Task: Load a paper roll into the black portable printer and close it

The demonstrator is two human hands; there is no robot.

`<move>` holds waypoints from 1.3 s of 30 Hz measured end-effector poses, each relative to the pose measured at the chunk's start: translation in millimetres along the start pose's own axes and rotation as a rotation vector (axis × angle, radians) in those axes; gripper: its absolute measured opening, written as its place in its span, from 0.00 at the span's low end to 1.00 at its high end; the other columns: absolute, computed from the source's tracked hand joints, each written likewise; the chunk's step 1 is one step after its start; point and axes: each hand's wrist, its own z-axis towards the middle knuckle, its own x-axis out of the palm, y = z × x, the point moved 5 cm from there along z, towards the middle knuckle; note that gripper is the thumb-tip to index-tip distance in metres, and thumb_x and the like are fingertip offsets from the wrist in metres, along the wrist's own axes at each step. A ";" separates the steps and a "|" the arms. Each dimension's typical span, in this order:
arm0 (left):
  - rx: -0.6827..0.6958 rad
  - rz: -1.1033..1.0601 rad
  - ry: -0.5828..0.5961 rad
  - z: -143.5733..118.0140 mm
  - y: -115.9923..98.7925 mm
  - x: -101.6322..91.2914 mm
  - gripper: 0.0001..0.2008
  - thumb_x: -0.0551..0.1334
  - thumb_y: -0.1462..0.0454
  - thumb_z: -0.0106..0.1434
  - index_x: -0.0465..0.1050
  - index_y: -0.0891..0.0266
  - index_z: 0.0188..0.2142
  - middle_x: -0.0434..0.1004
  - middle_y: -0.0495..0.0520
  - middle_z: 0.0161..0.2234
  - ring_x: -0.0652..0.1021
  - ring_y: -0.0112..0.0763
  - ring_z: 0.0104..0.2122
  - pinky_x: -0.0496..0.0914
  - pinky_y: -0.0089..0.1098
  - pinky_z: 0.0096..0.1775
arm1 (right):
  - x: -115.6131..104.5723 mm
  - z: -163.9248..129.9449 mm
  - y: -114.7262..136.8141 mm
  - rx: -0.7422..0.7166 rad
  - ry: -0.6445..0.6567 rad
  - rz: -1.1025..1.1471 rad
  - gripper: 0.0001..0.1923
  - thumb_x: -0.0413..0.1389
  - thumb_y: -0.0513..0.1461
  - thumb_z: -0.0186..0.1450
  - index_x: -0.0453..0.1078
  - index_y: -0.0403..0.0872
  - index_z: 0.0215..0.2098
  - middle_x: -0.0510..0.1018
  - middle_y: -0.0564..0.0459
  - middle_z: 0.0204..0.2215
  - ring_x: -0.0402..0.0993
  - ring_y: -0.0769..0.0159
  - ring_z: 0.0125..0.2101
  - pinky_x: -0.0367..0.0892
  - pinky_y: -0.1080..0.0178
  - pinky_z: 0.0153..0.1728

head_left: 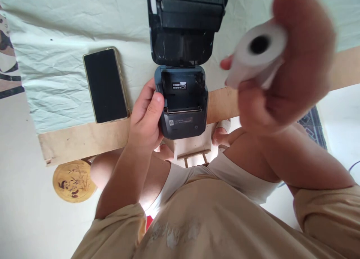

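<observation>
Closest to the lens, the right hand (pixel 292 71) fills the upper right of the head view, blurred, its fingers curled around a white paper roll (pixel 257 53) whose dark core hole faces the camera. Roll and hand hang in the air to the right of the printer, well apart from it, with a loose end of paper seeming to trail beneath the roll.

Lower and left of centre, the left hand (pixel 146 118) grips the left side of a small dark label printer (pixel 181 105); the thumb lies along its top edge and the other fingers wrap around its side. Its lid (pixel 184 24) stands flung open toward the far side, and the paper bay (pixel 181 92) sits bare with a small white-printed label on its back wall.

The printer rests at the near edge of a table draped with a pale wrinkled cloth (pixel 56 56), partly overhanging a bare wooden strip (pixel 84 139). A phone (pixel 105 84), screen dark, lies flat on the cloth just left of the hand.

Risks, as I judge them: the printer overhangs the edge, so a downward push could tip it off if the left grip slackens. The roll could unwind from the loose end, or slip and fall to the floor. The upright lid could drop onto fingers in the bay. An elbow swing could nudge the phone.
</observation>
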 end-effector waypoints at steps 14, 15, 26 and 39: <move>-0.003 0.069 0.016 -1.4 -1.5 -0.9 0.18 0.60 0.52 0.61 0.73 0.58 0.46 0.77 0.55 0.42 0.77 0.37 0.49 0.72 0.36 0.49 | 31.4 -0.7 32.4 -0.318 -0.006 -0.324 0.08 0.51 0.29 0.60 0.65 0.47 0.33 0.78 0.60 0.45 0.75 0.70 0.51 0.68 0.62 0.47; -0.014 0.065 0.022 -1.5 -0.9 -0.5 0.18 0.60 0.52 0.61 0.72 0.58 0.47 0.77 0.55 0.43 0.76 0.38 0.51 0.72 0.37 0.51 | 30.6 -0.6 31.8 -0.323 -0.021 -0.330 0.06 0.52 0.31 0.60 0.66 0.47 0.31 0.79 0.59 0.44 0.75 0.68 0.50 0.68 0.61 0.47; -0.017 0.027 0.066 -1.8 3.7 -6.7 0.22 0.66 0.54 0.55 0.71 0.57 0.48 0.77 0.52 0.40 0.78 0.35 0.43 0.74 0.32 0.41 | 31.6 -14.5 43.8 -0.526 0.039 -0.300 0.04 0.53 0.37 0.62 0.68 0.51 0.29 0.74 0.57 0.28 0.65 0.70 0.31 0.57 0.61 0.33; 0.017 0.175 0.128 0.6 9.3 -12.9 0.30 0.69 0.63 0.51 0.66 0.55 0.54 0.73 0.54 0.43 0.74 0.30 0.40 0.70 0.30 0.39 | 7.7 1.8 16.5 -0.210 -0.093 -0.031 0.26 0.50 0.46 0.63 0.55 0.54 0.59 0.59 0.53 0.61 0.62 0.60 0.60 0.69 0.57 0.53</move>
